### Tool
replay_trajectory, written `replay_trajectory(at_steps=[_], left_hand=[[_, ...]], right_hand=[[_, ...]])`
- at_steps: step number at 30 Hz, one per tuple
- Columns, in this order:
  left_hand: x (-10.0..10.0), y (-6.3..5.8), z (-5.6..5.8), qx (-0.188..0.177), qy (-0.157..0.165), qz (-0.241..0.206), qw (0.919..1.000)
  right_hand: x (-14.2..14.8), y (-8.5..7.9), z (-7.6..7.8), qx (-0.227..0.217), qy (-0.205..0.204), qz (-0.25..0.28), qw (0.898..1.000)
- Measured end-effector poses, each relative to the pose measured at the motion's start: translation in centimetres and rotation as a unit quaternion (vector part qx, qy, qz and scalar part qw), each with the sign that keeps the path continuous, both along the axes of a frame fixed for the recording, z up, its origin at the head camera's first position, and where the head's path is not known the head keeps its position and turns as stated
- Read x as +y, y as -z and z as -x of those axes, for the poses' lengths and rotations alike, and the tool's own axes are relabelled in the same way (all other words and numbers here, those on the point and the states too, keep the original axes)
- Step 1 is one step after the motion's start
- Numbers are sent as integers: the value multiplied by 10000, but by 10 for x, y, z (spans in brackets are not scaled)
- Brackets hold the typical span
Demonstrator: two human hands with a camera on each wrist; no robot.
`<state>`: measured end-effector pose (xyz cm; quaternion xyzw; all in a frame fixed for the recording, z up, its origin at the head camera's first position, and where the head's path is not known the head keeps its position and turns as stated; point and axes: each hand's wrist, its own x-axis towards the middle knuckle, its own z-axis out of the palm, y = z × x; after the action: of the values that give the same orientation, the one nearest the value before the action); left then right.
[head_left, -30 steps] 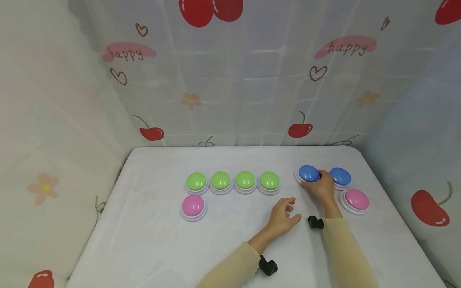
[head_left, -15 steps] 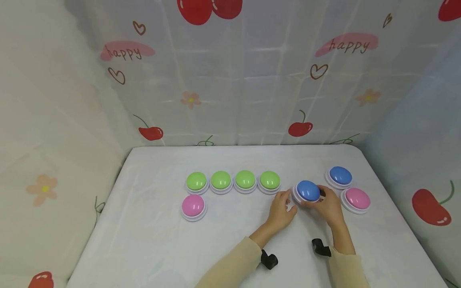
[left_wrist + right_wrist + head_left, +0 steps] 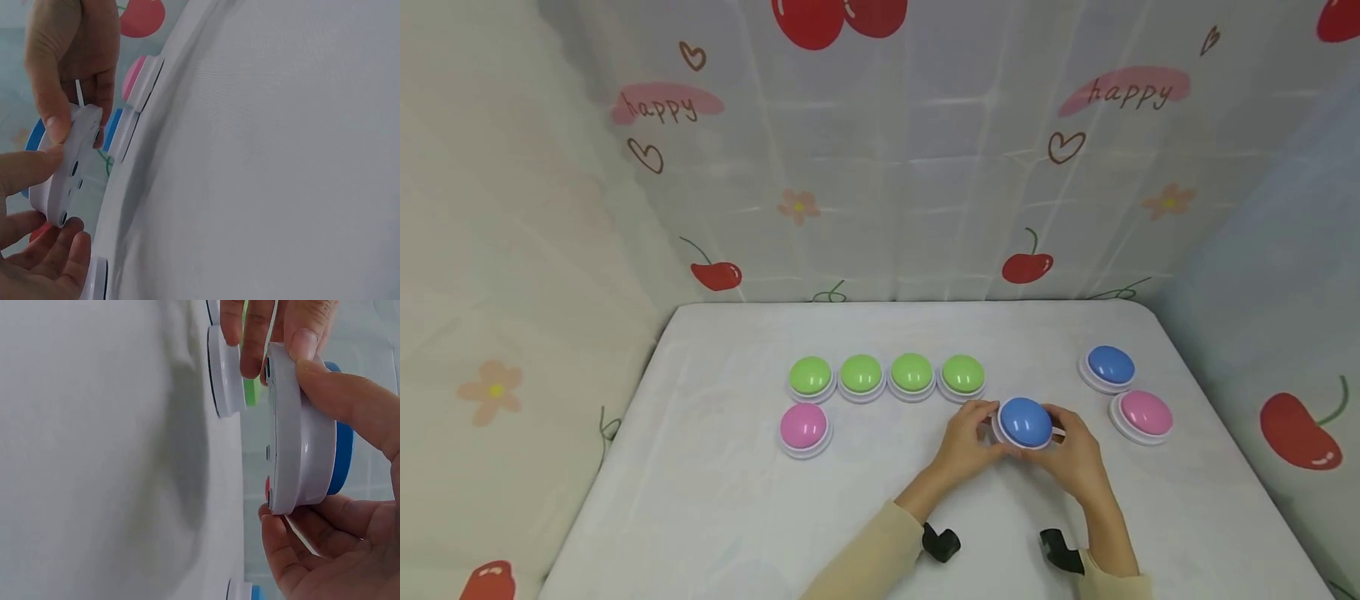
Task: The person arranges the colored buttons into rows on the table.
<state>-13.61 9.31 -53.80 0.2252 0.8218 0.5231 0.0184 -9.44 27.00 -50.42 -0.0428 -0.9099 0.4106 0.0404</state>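
Note:
Both hands hold a blue-domed push button (image 3: 1026,421) with a white round base, lifted off the table. My left hand (image 3: 962,448) grips its left side and my right hand (image 3: 1077,457) its right, the thumbs close together at the near edge. Tilted, the base (image 3: 287,437) shows small dark spots underneath in both wrist views. By the right fingers a thin white piece (image 3: 79,92) sticks out; what it is I cannot tell. Behind the left hand stands the rightmost green button (image 3: 962,375) of a row.
More green buttons (image 3: 861,375) continue that row leftward, with a pink button (image 3: 803,427) in front of its left end. Right of the hands stand another blue button (image 3: 1111,367) and a pink one (image 3: 1146,414). Patterned curtains surround the white table (image 3: 700,517).
The right hand has brought the blue button from the back right toward the near left, leaving the other blue one behind. The left hand has come to grip it too.

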Motion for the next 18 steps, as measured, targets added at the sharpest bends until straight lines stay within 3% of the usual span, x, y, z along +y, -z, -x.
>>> replay_trajectory(at_steps=[8,18], left_hand=[[-35,-1,-8,-233,-142,-269,9993],[-77,-6,-18,-282,-772,-306,9961]], right_hand=[[-33,4,-5,207,-265,70,9994],[-77,13,4,434,-590,179,9972]])
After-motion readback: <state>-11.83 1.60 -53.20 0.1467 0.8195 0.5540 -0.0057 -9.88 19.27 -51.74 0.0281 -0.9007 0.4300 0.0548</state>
